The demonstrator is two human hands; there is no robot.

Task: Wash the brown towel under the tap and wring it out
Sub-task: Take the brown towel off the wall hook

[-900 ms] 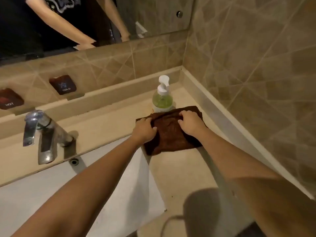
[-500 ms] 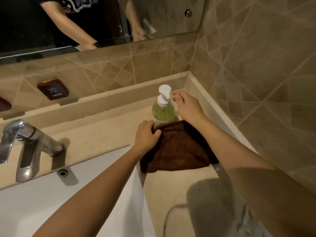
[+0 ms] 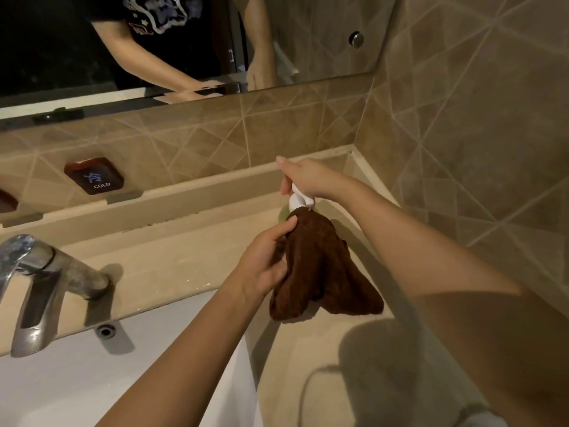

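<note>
The brown towel [image 3: 320, 269] hangs bunched above the beige counter, lifted up under the nozzle of the soap pump bottle [image 3: 298, 201]. My left hand [image 3: 267, 257] grips the towel's upper left edge. My right hand [image 3: 303, 177] rests on top of the white pump head, fingers over it. Most of the green bottle is hidden behind the towel. The chrome tap [image 3: 37, 282] stands at the far left over the white basin [image 3: 92, 380].
A beige counter [image 3: 172, 260] runs along the tiled back wall, with a raised ledge behind it. A dark COLD label [image 3: 94, 175] sits on the wall tiles. The tiled side wall [image 3: 477, 149] closes in on the right. A mirror [image 3: 154, 41] hangs above.
My left hand has lifted the towel off the counter up to the pump nozzle. My right hand left the towel and came down on the pump head.
</note>
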